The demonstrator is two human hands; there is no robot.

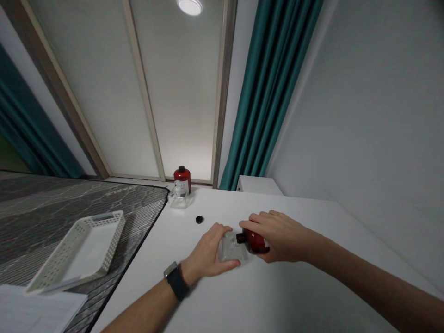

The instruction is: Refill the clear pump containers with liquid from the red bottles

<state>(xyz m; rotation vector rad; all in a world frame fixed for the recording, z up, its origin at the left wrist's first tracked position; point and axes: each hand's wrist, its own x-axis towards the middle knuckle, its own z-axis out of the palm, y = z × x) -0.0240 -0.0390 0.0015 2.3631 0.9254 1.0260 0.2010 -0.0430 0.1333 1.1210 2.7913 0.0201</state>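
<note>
My right hand (279,236) is wrapped round a dark red bottle (255,242), which lies tipped on its side with its black neck pointing left. That neck is above a small clear plastic container (231,247) on the white table. Thumb and fingers of my left hand (208,252) hold the container from its left side. Whether any liquid is coming out of the bottle I cannot tell. Beyond my left hand, a small black cap (199,219) lies on the tabletop.
At the far table edge stands another red bottle (182,178), capped, behind a clear container (177,201). On the grey patterned surface to the left lie a white perforated basket (113,240) and white paper (38,310). A wall (374,115) rises on the right, near a teal curtain (267,92).
</note>
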